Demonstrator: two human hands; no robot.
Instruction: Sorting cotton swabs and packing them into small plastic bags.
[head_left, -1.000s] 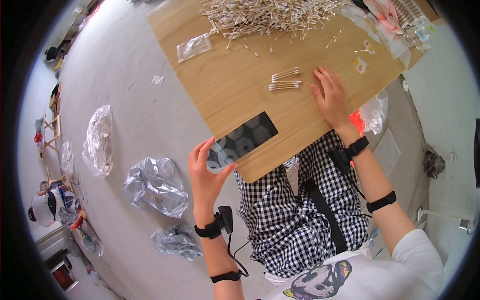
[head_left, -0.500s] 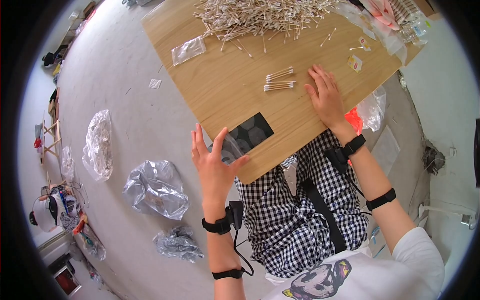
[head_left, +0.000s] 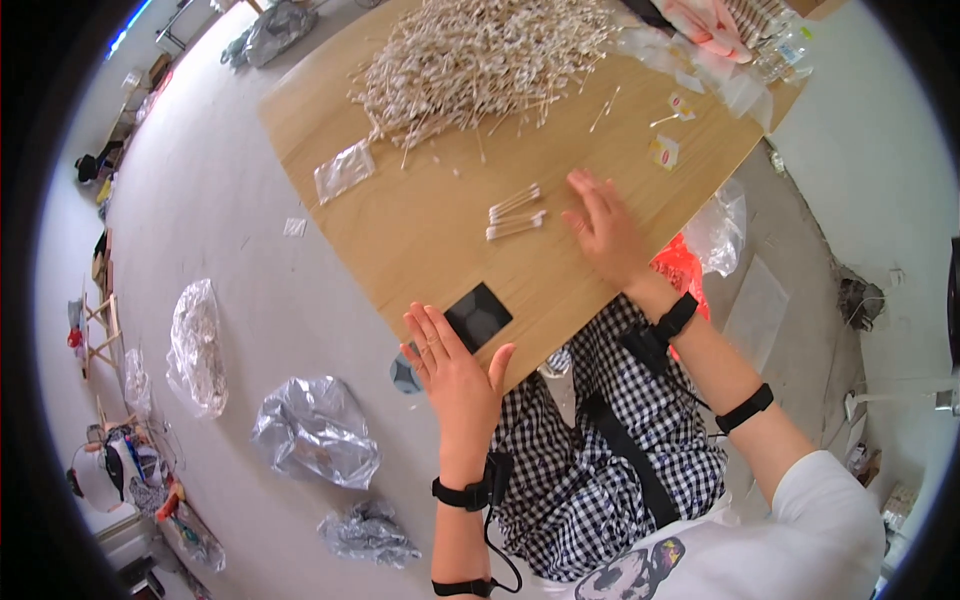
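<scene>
My left hand (head_left: 452, 370) lies over a flat dark rectangle with grey rounded shapes (head_left: 480, 315) at the table's near left corner. Its fingers are stretched and side by side, with the thumb apart. Part of the dark piece shows beyond the hand, past the table edge. My right hand (head_left: 607, 232) is slightly blurred, fingers extended and holding nothing, just right of a few cotton swabs (head_left: 515, 226) in two small groups. Farther back is a large heap of loose cotton swabs (head_left: 470, 65).
A clear plastic bag (head_left: 343, 172) lies at the table's left edge. Small yellow-and-white packets (head_left: 663, 151) and a clear bottle (head_left: 785, 52) are at the right. Crumpled plastic bags (head_left: 316, 430) lie on the floor, left. A red bag (head_left: 683, 272) hangs by the table's right side.
My left hand has gone from spread fingers at the dark piece's corner to lying flat over it. My right hand stays beside the small swab groups. The whole view has shifted.
</scene>
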